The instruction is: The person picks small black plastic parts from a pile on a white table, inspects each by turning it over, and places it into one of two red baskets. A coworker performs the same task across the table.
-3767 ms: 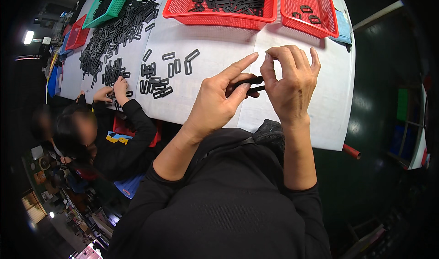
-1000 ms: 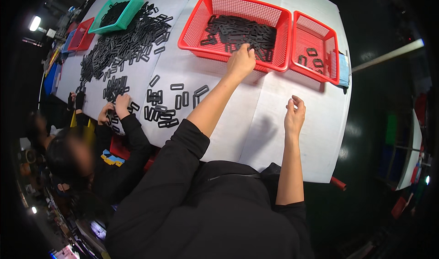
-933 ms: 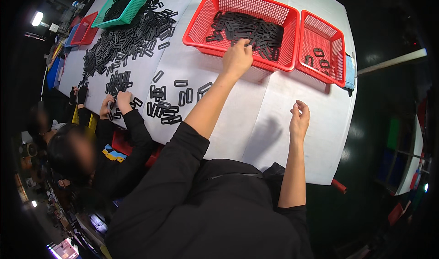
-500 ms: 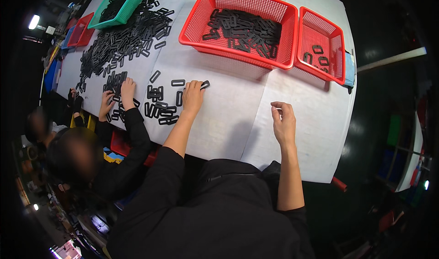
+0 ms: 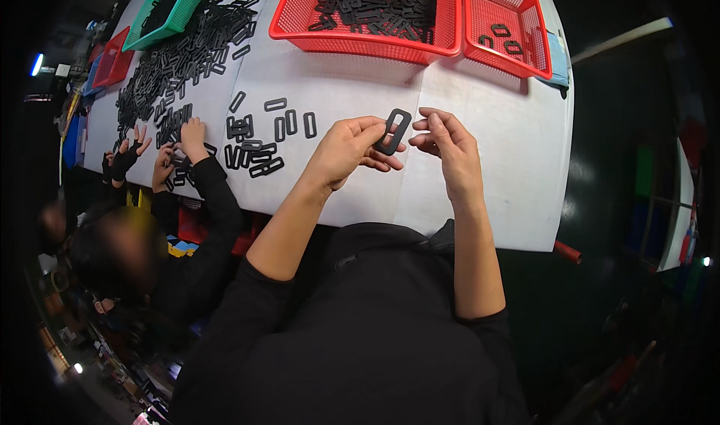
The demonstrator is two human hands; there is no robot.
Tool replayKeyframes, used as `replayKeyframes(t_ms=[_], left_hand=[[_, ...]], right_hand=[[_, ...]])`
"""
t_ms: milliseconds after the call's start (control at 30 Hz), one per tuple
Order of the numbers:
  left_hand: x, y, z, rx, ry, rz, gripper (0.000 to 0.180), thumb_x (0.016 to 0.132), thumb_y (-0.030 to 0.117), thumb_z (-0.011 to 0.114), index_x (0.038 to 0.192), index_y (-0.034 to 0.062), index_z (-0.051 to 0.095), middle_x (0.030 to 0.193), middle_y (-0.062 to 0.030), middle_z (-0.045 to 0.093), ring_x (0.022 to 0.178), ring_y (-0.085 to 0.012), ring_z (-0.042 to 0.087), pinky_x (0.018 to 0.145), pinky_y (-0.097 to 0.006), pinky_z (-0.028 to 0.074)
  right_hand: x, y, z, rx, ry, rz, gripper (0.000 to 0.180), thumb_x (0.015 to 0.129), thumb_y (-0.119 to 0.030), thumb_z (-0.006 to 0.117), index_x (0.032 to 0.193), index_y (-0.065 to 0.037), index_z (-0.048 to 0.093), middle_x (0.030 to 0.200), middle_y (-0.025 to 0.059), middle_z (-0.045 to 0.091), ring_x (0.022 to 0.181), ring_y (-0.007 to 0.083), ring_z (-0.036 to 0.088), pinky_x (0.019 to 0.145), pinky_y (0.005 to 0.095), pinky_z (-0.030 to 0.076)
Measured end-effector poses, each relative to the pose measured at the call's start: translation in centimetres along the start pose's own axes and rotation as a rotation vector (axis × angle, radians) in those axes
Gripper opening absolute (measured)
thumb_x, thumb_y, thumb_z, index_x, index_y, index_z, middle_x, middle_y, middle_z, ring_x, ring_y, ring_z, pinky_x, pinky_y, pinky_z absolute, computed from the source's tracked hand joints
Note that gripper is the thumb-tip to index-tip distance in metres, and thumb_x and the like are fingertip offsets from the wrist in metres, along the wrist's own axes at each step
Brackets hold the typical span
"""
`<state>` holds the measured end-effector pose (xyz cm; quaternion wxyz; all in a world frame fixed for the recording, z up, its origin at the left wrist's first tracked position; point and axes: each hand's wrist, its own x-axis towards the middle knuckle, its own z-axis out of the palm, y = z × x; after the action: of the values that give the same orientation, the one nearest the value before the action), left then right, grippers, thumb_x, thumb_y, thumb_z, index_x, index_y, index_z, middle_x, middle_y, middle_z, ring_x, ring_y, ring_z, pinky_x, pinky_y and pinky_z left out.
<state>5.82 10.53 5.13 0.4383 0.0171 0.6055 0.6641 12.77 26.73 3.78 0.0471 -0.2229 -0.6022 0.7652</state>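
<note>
My left hand [image 5: 346, 153] pinches the left side of a black, oblong, open-centred frame [image 5: 403, 130], thumb over it, other fingers spread beneath, above the white-topped table [image 5: 352, 80]. My right hand [image 5: 452, 151] sits just beside it, fingers loosely curled and parted.

The single fisheye head view looks steeply down and forward from above and behind the fingers [image 5: 439, 117], near enough that the wearer's black-clad torso [image 5: 360, 327] spreads below them and the white counter [image 5: 330, 87] beyond.
</note>
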Motion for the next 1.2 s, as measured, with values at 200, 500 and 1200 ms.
replayKeyframes(t_ms=[200, 500, 1200], left_hand=[[-2.7, -0.1, 2.0, 0.062, -0.031, 0.033, 0.033, 0.094, 0.022, 0.041, 0.111, -0.0013, 0.055, 0.093, -0.0131, 0.064, 0.072, -0.0192, 0.067, 0.063, -0.024, 0.053], [-4.6, -0.2, 2.3, 0.02, -0.046, 0.047, 0.034, 0.094, 0.021, 0.039, 0.116, -0.0012, 0.052, 0.095, -0.0146, 0.064, 0.073, -0.0198, 0.067, 0.066, -0.026, 0.054], [-4.4, -1.7, 2.6, 0.074, 0.132, 0.201, 0.035, 0.095, 0.025, 0.041, 0.112, -0.0035, 0.052, 0.093, -0.0116, 0.062, 0.076, -0.0139, 0.061, 0.062, -0.023, 0.051]], right_hand=[[-1.6, -0.3, -0.1, 0.053, -0.095, -0.03, 0.024, 0.09, -0.02, 0.052, 0.097, 0.001, 0.062, 0.079, 0.0036, 0.06, 0.071, 0.0085, 0.055, 0.072, 0.0252, 0.047], [-2.5, -0.8, 0.0, 0.055, -0.119, -0.037, 0.018, 0.088, -0.01, 0.052, 0.1, 0.0, 0.061, 0.084, 0.0045, 0.061, 0.074, 0.0097, 0.057, 0.073, 0.0253, 0.048], [-3.6, 0.2, -1.0, -0.119, -0.159, -0.047, 0.021, 0.083, -0.014, 0.061, 0.093, 0.005, 0.063, 0.076, 0.0106, 0.065, 0.065, 0.0126, 0.061, 0.064, 0.0236, 0.048]])
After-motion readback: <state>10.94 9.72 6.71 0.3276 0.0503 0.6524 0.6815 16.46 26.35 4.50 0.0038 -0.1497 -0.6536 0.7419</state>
